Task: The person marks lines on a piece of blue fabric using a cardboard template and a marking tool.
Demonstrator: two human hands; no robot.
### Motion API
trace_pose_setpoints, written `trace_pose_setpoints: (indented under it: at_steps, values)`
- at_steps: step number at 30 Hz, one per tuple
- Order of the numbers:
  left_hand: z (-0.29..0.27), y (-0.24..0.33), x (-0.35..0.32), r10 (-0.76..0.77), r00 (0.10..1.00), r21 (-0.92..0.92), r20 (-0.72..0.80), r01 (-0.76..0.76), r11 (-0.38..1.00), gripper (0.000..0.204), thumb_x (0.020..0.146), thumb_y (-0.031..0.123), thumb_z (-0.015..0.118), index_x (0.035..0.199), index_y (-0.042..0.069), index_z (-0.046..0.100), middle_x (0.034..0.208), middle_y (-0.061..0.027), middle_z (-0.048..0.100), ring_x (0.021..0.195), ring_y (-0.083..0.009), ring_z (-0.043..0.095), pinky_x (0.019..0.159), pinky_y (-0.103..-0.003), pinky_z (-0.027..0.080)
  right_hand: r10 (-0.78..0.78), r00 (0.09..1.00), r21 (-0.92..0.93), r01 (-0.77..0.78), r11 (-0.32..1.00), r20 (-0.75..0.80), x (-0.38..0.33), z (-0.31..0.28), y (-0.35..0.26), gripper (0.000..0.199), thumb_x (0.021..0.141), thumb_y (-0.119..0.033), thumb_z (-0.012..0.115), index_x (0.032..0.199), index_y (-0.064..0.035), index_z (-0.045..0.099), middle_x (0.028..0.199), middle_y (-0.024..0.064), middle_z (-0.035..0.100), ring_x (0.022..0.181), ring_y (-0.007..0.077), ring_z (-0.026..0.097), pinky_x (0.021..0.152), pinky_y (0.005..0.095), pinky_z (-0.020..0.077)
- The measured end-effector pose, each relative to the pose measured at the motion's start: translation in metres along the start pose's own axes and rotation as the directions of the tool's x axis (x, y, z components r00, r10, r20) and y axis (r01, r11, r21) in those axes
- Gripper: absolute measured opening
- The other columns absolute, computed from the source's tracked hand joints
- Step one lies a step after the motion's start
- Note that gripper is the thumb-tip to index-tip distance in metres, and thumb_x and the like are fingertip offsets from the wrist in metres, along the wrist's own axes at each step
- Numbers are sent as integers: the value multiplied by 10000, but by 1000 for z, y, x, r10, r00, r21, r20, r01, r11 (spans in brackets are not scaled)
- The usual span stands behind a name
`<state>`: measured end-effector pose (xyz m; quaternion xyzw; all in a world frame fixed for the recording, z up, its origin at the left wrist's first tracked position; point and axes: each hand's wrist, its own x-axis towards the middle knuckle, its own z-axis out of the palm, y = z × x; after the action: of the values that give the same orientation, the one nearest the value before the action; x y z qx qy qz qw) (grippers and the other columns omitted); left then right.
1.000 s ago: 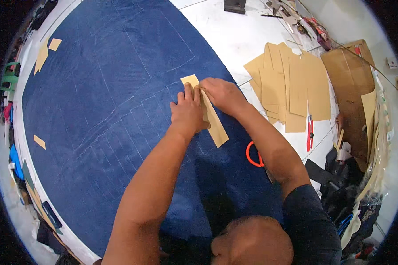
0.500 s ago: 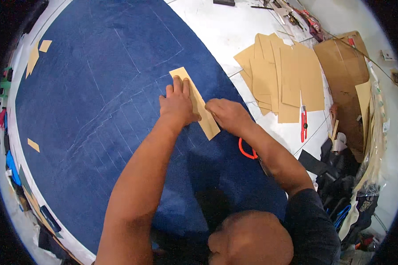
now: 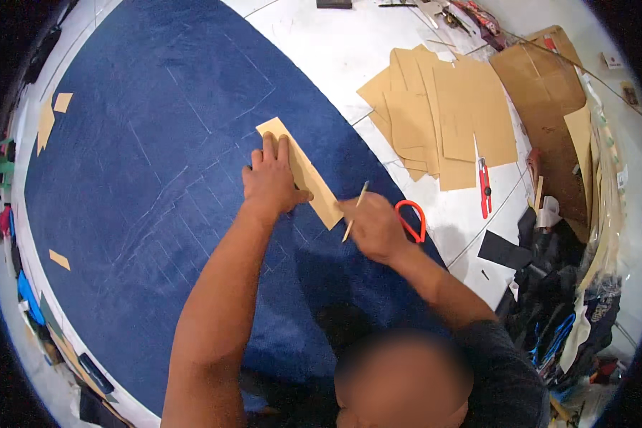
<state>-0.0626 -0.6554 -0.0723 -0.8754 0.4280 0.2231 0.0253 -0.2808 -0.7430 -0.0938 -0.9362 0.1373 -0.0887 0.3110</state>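
Observation:
A narrow tan cardboard strip (image 3: 309, 177) lies slantwise on dark blue cloth (image 3: 85, 178) that bears thin pale lines. My left hand (image 3: 272, 178) rests on the strip with fingers spread, pressing it against the cloth. At the strip's lower right end is my right hand (image 3: 378, 227), its fingers closed round a thin pale pencil (image 3: 364, 191). The pencil slants across the fingers, and part of it is hidden by them. Just right of this hand show the red handles of a pair of scissors (image 3: 424, 222); the blades are hidden under my forearm.
Tan cardboard pieces (image 3: 410, 114) lie overlapping on the white tiles at the right, with a red cutter knife (image 3: 484, 189) beside them. Small tan pieces (image 3: 60, 259) sit along the cloth's left side. Black scraps (image 3: 505, 250) and a brown cardboard sheet (image 3: 549, 143) are farther right.
My right hand has slid down along the strip's right edge to its lower end, and the pencil in it now shows. The left hand stays on the strip. The whole view has shifted slightly.

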Motion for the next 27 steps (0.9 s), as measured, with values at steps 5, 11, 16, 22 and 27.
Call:
trace_pose_setpoints:
  at_steps: [5, 11, 16, 22, 27]
  values:
    - [4, 10, -3, 42, 991, 130, -123, -26, 991, 1084, 569, 475, 916, 1463, 140, 402, 1561, -196, 301, 1358, -415, 408, 1109, -554, 372, -90, 992, -311, 59, 949, -86, -20, 28, 0, 311, 853, -200, 682, 1162, -163, 677, 1226, -22, 652, 1202, 248, 536, 1139, 626, 244]
    - [38, 3, -9, 286, 946, 148, -154, -264, 953, 771, 684, 324, 863, 1318, 26, 539, 1495, -210, 411, 1372, -375, 425, 1153, -524, 326, -66, 992, -264, 36, 964, -108, -21, 38, -6, 338, 832, -180, 707, 1169, -167, 683, 1226, -38, 658, 1208, 252, 529, 1156, 656, 194]
    - [29, 16, -23, 220, 955, -107, -199, -244, 964, 794, 696, 352, 866, 1321, 7, 519, 1489, -197, 423, 1382, -352, 419, 1145, -524, 341, -63, 993, -257, 34, 966, -104, -23, 34, -1, 331, 840, -184, 699, 1169, -159, 681, 1230, -33, 658, 1205, 251, 529, 1154, 668, 189]
    - [23, 24, -30, 150, 987, 43, -57, -148, 988, 1036, 633, 459, 895, 1426, 27, 388, 1546, -161, 349, 1435, -319, 353, 1128, -611, 335, -12, 1000, -90, 10, 996, -23, -11, 18, 3, 273, 925, -199, 630, 1177, -105, 676, 1170, 63, 682, 1109, 287, 584, 1085, 552, 372]
    - [16, 32, -27, 121, 992, 30, -26, -121, 992, 1014, 630, 414, 908, 1419, 37, 394, 1549, -159, 343, 1438, -321, 351, 1114, -583, 374, 547, 820, 392, -565, 726, 170, 2, -17, -5, 255, 1003, -223, 555, 1141, -42, 671, 1028, 165, 690, 948, 333, 657, 867, 394, 511]
